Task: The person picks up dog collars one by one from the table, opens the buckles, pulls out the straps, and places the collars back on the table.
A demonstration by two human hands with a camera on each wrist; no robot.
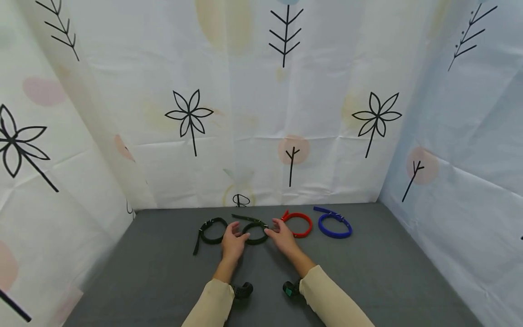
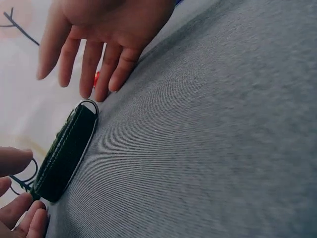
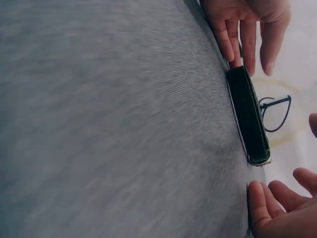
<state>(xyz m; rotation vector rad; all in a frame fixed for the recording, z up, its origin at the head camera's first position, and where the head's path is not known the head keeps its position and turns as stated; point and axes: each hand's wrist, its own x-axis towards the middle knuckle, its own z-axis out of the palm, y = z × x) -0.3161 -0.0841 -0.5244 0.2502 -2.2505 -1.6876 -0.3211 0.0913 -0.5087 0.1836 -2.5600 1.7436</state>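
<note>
A dark green collar (image 1: pixel 255 242) lies coiled on the grey table, its strap end stretching back to the left. My left hand (image 1: pixel 234 244) is at its left side, fingers relaxed and thumb apart; whether the fingertips touch it I cannot tell. On the other side my right hand (image 1: pixel 284 239) has loosely bent fingers (image 3: pixel 277 203), a small gap from the collar's ringed end in the right wrist view. A metal ring (image 2: pixel 90 105) shows on the collar (image 2: pixel 69 151) in the left wrist view. Neither hand holds anything.
Left of the hands lies a black collar (image 1: pixel 212 240), its tail pointing forward. To the right are a red collar (image 1: pixel 303 235) and a blue collar (image 1: pixel 335 235). Patterned white cloth walls (image 1: pixel 261 172) enclose the grey tabletop (image 1: pixel 163 281) at back and sides.
</note>
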